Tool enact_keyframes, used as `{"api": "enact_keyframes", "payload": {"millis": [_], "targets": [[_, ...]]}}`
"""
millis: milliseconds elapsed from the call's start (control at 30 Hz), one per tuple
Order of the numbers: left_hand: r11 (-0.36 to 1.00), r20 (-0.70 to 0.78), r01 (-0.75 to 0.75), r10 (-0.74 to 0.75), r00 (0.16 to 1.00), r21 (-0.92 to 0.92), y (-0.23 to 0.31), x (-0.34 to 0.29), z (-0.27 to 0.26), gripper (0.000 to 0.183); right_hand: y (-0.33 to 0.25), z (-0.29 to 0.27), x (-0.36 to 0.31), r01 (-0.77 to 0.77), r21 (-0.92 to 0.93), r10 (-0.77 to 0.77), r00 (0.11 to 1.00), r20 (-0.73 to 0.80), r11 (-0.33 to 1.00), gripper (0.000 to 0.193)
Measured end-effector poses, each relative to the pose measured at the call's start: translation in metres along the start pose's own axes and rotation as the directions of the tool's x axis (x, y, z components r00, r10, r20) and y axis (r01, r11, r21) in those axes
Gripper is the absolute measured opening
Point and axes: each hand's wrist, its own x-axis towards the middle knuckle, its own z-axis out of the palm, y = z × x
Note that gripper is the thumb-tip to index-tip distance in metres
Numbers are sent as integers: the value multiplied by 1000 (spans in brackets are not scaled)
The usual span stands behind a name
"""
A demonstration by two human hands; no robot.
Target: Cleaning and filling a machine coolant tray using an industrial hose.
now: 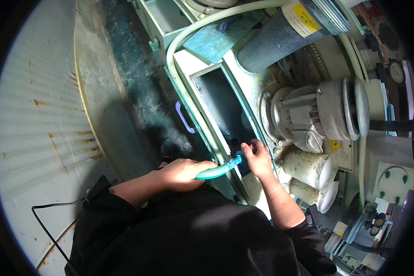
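Note:
A green hose (pixel 212 173) lies in my left hand (pixel 185 174), whose fingers are wrapped round it. Toward its far end the hose carries a crumpled blue wrapping (pixel 233 162). At that end my right hand (pixel 258 158) is closed, thumb and fingers bent round the fitting, with a small reddish piece showing between them. The fitting itself is mostly hidden by the fingers. Both hands are at the near end of a rectangular tank opening (pixel 221 103) with a dark inside.
A pale thick hose (pixel 179 76) runs along the tank's left edge, by a purple handle (pixel 185 118). Right of the tank sit a grey motor (pixel 303 108) and a dark cylinder (pixel 280 41). A blue plate (pixel 216 39) lies beyond. A rust-streaked white wall (pixel 41 119) stands left.

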Motion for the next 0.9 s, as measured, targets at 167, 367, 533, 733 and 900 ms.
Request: {"api": "enact_keyframes", "payload": {"millis": [167, 367, 533, 733, 900], "targets": [[1000, 100, 28, -27, 995, -1, -36, -6, 20, 60, -8, 4, -9, 24, -76, -28, 998, -51, 997, 71], [999, 41, -10, 8, 999, 50, -20, -3, -11, 60, 41, 23, 0, 94, 380, -18, 980, -199, 920, 56], [996, 138, 41, -52, 989, 85, -3, -6, -65, 55, 48, 23, 10, -395, 834, 360, 897, 258, 385, 48], [977, 232, 40, -89, 968, 207, 14, -21, -104, 52, 21, 51, 14, -365, 916, 444, 858, 260, 168, 53], [980, 221, 19, -63, 973, 198, 22, -36, -129, 53, 39, 71, 37, -309, 950, 502, 829, 247, 44, 24]]}}
